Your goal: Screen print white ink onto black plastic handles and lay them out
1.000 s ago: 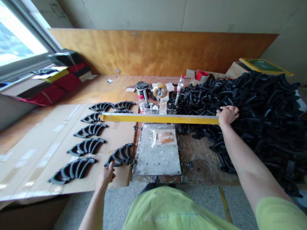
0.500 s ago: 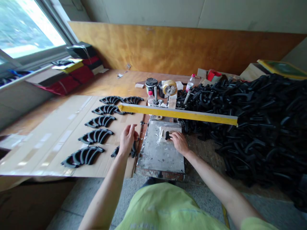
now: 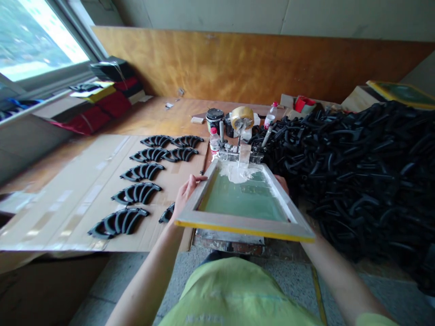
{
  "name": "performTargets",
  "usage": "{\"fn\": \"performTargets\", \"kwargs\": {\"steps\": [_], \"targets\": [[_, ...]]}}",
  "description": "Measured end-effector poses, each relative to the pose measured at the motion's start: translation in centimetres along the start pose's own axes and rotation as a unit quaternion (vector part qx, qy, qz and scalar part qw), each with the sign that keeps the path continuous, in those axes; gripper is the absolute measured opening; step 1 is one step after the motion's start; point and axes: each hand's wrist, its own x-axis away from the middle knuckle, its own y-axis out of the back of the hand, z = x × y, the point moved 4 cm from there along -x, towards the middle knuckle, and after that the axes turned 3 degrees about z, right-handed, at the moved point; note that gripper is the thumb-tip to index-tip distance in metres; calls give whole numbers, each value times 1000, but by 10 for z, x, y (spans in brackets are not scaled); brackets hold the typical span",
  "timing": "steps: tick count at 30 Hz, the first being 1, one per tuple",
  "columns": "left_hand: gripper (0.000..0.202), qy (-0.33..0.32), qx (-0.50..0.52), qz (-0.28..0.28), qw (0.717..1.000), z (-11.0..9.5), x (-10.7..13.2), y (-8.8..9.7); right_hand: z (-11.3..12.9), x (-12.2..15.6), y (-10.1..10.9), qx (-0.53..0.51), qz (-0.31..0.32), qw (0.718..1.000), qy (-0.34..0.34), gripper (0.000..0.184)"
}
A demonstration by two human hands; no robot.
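A screen printing frame (image 3: 244, 223) with green mesh and a yellow front edge slopes down toward me over the metal plate (image 3: 234, 237). White ink (image 3: 238, 174) lies across the far end of its mesh. My left hand (image 3: 186, 192) grips the frame's left side, fingers along the rim. At the right side, my right hand (image 3: 282, 184) holds the frame's edge; much of it is hidden behind the frame. The small black part on the plate is out of sight under the frame. Rows of curved black parts (image 3: 136, 194) lie on the cardboard (image 3: 78, 190) at left.
A large heap of black plastic parts (image 3: 356, 181) rises at right. Behind the frame stand a clamp hinge (image 3: 234, 155), a tape roll (image 3: 242, 117), an ink tub (image 3: 215, 118) and bottles (image 3: 271, 116). A wooden board (image 3: 238, 68) closes off the back.
The screen printing frame has swung down from its raised position over the plate. My right hand has left the small black part and moved to the frame's right side; my left hand has met its left side.
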Motion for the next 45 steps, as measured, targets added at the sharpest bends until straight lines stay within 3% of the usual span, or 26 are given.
{"fn": "performTargets", "kwargs": {"steps": [2, 5, 7, 10, 12, 14, 18, 20, 23, 26, 29, 31, 33, 36, 38, 40, 43, 45], "targets": [[62, 58, -21, 27, 998, 27, 10, 4, -8, -17, 20, -12, -67, 997, -34, 38], [67, 113, -14, 53, 992, 74, 16, 3, 18, -53, 29, -37, -122, 992, 11, 45], [75, 127, -10, 60, 990, 103, 14, 0, 46, -75, 20, -20, -80, 995, 54, 52], [72, 119, -22, 52, 991, 133, 8, -2, 76, -91, -6, 24, 47, 997, 56, 29], [67, 117, -29, 41, 992, 143, 6, -1, 84, -83, -20, 41, 96, 994, 44, 15], [65, 120, -27, 38, 992, 147, 5, -1, 90, -64, -27, 49, 108, 991, 64, 14], [65, 111, -29, 43, 992, 148, 6, 0, 101, -21, -24, 43, 143, 966, 209, 20], [63, 108, -34, 38, 993, 148, 6, 0, 104, -14, -17, 31, 168, 950, 263, 19], [63, 112, -29, 35, 993, 145, 8, 0, 103, -22, -9, 4, 170, 954, 247, 9], [64, 117, -29, 38, 992, 139, 10, -1, 102, -23, -12, 4, 121, 972, 203, 14], [66, 127, -23, 38, 991, 134, 12, -2, 104, -9, -19, 0, 117, 964, 239, 21], [67, 131, -13, 42, 990, 129, 13, -2, 105, -9, -18, -16, 123, 963, 241, 17], [70, 138, -5, 47, 989, 119, 15, -2, 104, -27, -11, -31, 103, 974, 200, 16], [70, 139, 4, 42, 989, 92, 17, 3, 97, -71, 6, -31, 56, 991, 117, 45], [66, 140, 24, 40, 989, 69, 17, 5, 81, -98, 18, -25, 28, 997, 66, 56], [63, 138, 50, 40, 988, 44, 13, 3, 53, -110, 31, -37, -13, 999, 23, 53], [59, 59, 103, 9, 993, 3, -3, -6, -4, -95, 38, -80, -88, 990, -75, 38], [54, -17, 138, -18, 990, -23, -18, -13, -31, -70, 27, -101, -95, 982, -127, 31]]}}
